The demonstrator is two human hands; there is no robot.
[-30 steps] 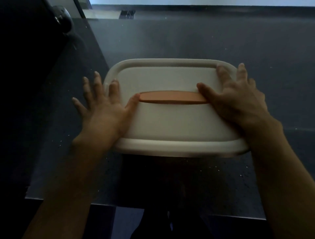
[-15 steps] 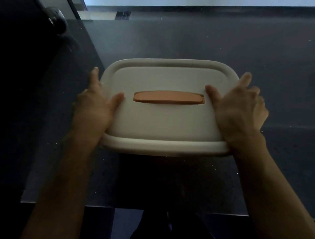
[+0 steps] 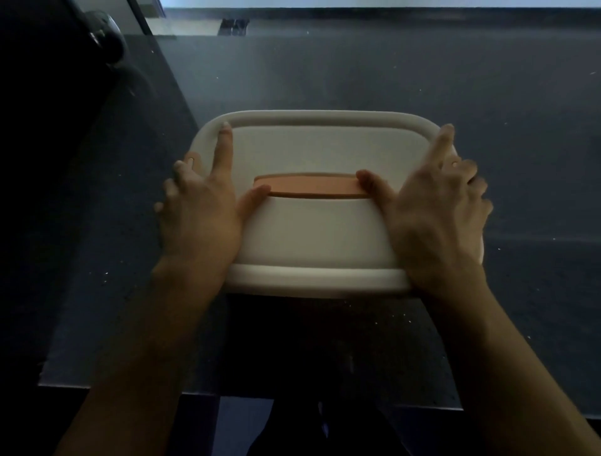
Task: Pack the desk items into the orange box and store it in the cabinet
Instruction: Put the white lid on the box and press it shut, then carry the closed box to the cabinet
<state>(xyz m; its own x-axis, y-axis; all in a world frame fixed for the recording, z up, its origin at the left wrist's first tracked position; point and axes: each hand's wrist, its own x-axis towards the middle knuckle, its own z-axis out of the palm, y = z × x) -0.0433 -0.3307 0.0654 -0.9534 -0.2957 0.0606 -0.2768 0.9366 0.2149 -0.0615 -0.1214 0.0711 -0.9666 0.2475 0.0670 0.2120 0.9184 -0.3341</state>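
Bench: a dark, speckled, glossy-topped bench (image 3: 487,162) fills most of the view; its near edge runs across the bottom and its left edge slants away toward the upper left.
Box: the rounded-rectangular box with a cream plastic lid (image 3: 312,146) sits on the bench near its near edge, roughly centred; only the lid shows from above, so the box's own colour cannot be told.
Handle: a flat, long orange handle strip (image 3: 312,187) lies in a recess across the middle of the lid.
Left hand: the left hand (image 3: 198,211) lies palm-down on the lid's left part; index finger stretched toward the far left corner, thumb touching the strip's left end, the other fingers (image 3: 177,169) curled over the left rim.
Right hand: the right hand (image 3: 435,208) lies palm-down on the lid's right part; thumb at the strip's right end, index finger reaching toward the far right corner, the rest bent over the right rim.
Grip: both hands are spread and pressed flat against the lid, not clenched around anything.
Room: dim light; a pale bright band (image 3: 357,3) runs along the top edge beyond the bench; a dark rounded object (image 3: 104,35) stands at the upper left, too dark to identify.
Below: dark floor and the person's dark clothing show under the near edge.
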